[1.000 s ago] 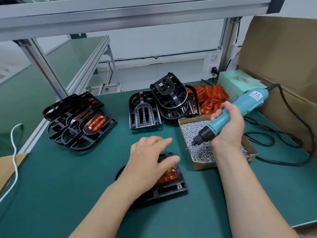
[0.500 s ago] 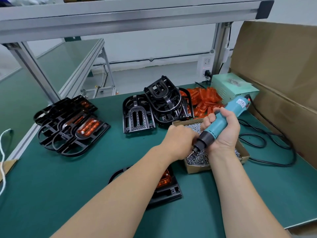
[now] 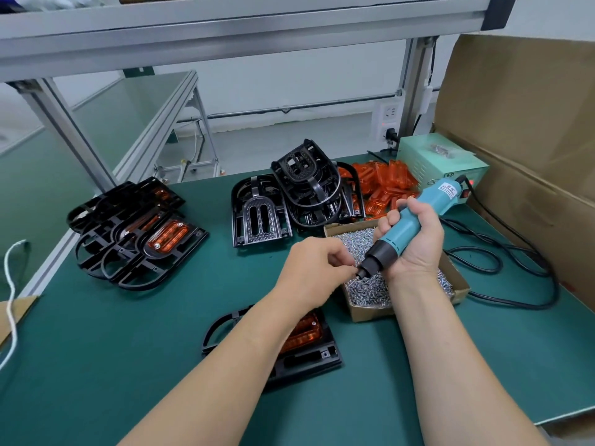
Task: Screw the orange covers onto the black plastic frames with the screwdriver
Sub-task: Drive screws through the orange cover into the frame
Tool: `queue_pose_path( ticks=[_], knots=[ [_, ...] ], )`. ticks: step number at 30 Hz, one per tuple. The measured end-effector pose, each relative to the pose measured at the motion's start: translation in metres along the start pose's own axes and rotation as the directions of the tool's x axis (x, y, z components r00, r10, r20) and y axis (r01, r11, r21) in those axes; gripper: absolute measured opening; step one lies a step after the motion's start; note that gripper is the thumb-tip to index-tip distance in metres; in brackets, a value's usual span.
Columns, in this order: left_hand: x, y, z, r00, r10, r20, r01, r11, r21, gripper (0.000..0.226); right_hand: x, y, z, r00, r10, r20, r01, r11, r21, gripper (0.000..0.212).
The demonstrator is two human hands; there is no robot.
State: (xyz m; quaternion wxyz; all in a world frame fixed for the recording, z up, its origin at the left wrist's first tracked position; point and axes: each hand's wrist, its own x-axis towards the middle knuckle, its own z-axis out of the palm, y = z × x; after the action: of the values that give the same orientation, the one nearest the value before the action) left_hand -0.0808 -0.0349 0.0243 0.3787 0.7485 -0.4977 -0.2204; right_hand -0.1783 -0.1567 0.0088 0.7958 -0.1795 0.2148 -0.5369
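Right of centre, the right hand [image 3: 418,249] grips the screwdriver [image 3: 436,195]. The left hand [image 3: 314,268] pinches a screw [image 3: 353,268] at its tip.

Glossy orange plastic covers [image 3: 383,185], matt black frames [image 3: 257,217], shiny metal screws [image 3: 370,289].

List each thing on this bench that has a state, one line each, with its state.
left hand, pinches a screw at the screwdriver tip
right hand, grips the screwdriver
screwdriver, held tilted over the screw box
screw box, open, full
near frame, orange cover in place
power supply, red light lit
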Motion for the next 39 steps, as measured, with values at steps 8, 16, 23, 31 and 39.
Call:
queue_pose_path(
  ticks=[8, 16, 23, 31, 39],
  knots=[
    [-0.039, -0.009, -0.005, 0.994, -0.099, -0.041, 0.094, 0.988, -0.123, 0.014, 0.003, 0.006, 0.002, 0.999, -0.011, -0.036, 0.012, 1.0, 0.019, 0.012],
    [-0.045, -0.005, -0.003, 0.978, -0.192, -0.085, 0.169, 0.959, -0.226, 0.013, 0.003, 0.007, 0.001, 0.998, -0.035, -0.044, 0.035, 0.999, -0.005, 0.011],
    [-0.048, -0.007, -0.002, 0.974, -0.187, -0.127, 0.163, 0.971, -0.175, 0.016, 0.001, 0.008, 0.002, 0.997, -0.054, -0.058, 0.053, 0.998, -0.015, 0.011],
    [-0.046, -0.002, 0.002, 0.969, -0.162, -0.184, 0.157, 0.987, -0.042, 0.022, 0.001, 0.009, 0.003, 0.996, -0.081, -0.043, 0.079, 0.996, -0.037, 0.012],
    [-0.05, 0.006, 0.002, 0.96, 0.059, -0.274, 0.062, 0.908, 0.414, 0.015, -0.003, 0.013, 0.007, 0.995, -0.087, -0.045, 0.08, 0.988, -0.132, 0.015]
  ],
)
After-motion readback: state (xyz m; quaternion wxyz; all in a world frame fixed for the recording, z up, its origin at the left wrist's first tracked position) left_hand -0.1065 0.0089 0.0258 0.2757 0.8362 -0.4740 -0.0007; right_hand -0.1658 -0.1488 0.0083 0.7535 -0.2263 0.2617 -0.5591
